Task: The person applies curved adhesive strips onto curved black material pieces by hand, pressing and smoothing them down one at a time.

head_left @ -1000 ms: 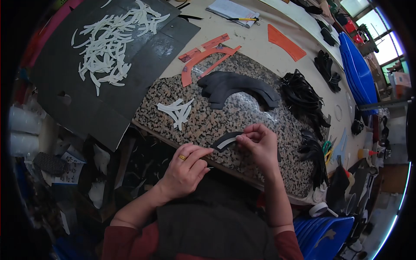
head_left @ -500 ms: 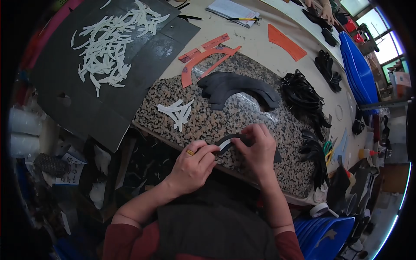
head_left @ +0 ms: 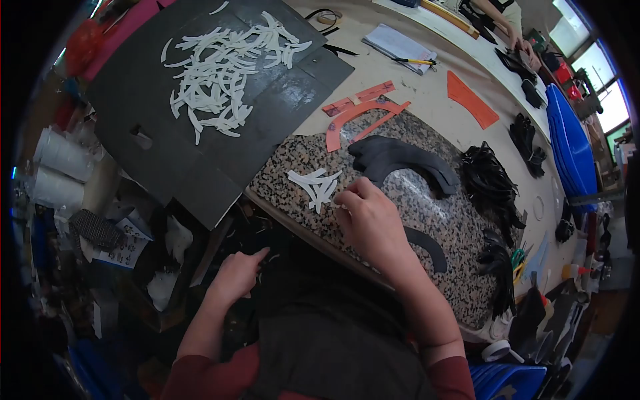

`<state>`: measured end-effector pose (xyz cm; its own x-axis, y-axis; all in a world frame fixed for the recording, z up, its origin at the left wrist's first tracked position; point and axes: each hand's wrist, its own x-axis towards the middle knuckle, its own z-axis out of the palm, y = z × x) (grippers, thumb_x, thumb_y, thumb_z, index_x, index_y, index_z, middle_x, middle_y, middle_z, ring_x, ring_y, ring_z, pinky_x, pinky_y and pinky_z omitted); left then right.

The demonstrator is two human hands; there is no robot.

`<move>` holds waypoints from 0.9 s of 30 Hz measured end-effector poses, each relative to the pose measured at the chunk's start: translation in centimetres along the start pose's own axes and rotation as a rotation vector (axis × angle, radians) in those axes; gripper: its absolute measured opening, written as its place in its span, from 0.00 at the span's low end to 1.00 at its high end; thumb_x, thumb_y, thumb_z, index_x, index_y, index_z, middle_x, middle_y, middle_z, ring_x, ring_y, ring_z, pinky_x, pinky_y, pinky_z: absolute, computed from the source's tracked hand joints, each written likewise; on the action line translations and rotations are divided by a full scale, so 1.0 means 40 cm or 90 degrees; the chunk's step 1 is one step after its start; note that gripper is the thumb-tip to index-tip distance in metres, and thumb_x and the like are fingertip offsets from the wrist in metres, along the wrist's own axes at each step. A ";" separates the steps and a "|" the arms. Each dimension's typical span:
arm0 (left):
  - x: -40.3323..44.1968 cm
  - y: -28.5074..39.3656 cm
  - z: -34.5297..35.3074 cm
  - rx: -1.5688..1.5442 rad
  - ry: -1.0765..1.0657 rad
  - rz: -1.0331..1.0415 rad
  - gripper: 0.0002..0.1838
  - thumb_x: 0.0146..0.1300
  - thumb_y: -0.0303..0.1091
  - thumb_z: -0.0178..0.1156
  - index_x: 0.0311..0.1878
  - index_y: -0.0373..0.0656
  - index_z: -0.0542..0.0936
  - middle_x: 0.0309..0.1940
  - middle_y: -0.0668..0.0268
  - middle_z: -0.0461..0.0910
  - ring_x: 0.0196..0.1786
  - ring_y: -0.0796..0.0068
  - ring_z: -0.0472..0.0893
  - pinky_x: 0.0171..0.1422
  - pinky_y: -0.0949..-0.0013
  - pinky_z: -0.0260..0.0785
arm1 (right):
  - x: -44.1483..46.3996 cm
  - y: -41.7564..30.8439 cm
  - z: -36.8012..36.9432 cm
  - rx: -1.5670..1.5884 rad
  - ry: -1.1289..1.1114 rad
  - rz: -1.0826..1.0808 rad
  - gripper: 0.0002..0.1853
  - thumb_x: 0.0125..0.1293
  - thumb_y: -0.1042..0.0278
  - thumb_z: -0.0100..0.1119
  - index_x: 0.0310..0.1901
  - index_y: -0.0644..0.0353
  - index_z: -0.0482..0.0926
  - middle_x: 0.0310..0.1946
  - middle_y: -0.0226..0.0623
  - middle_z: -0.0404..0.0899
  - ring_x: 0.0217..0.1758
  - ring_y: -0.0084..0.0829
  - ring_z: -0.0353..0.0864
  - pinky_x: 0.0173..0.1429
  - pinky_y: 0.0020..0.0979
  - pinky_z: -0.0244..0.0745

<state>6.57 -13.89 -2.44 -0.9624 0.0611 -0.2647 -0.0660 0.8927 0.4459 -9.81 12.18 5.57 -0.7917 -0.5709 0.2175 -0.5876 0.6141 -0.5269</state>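
Note:
My right hand (head_left: 367, 220) is over the speckled stone slab (head_left: 287, 160), its fingers bent together at the right edge of a small pile of white curved strips (head_left: 317, 188). Whatever its fingertips pinch is too small to make out. Below the slab's front edge, my left hand (head_left: 239, 275) hangs over a dark gap with its index finger stretched out, nothing visible in it. One black curved piece (head_left: 430, 250) lies flat on the slab beside my right wrist. Further back is a stack of black curved pieces (head_left: 400, 160).
Many white strips (head_left: 213, 80) lie on a dark board (head_left: 167, 150) at left. Orange templates (head_left: 363, 119), a notepad (head_left: 400, 48) and black bundles (head_left: 490, 180) surround the slab. Blue bins (head_left: 570, 147) stand at right. Another person's hands (head_left: 527, 55) handle black pieces at the far table.
My hands have moved apart, the left down off the slab edge, the right to the small white pile. The black piece with a white strip no longer shows between them. The camera view has shifted.

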 end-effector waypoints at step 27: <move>0.226 0.200 -0.011 -0.002 0.437 0.245 0.15 0.61 0.29 0.71 0.52 0.41 0.86 0.51 0.63 0.82 0.55 0.57 0.81 0.62 0.56 0.76 | 0.198 0.047 0.134 0.234 -0.146 0.114 0.12 0.67 0.65 0.69 0.44 0.66 0.83 0.35 0.50 0.87 0.40 0.47 0.89 0.46 0.42 0.81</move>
<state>-2.80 -6.40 -0.88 -0.8652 0.0754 0.4957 0.3057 0.8630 0.4023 -16.29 5.92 1.90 -0.7936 -0.6046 -0.0686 -0.3140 0.5035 -0.8049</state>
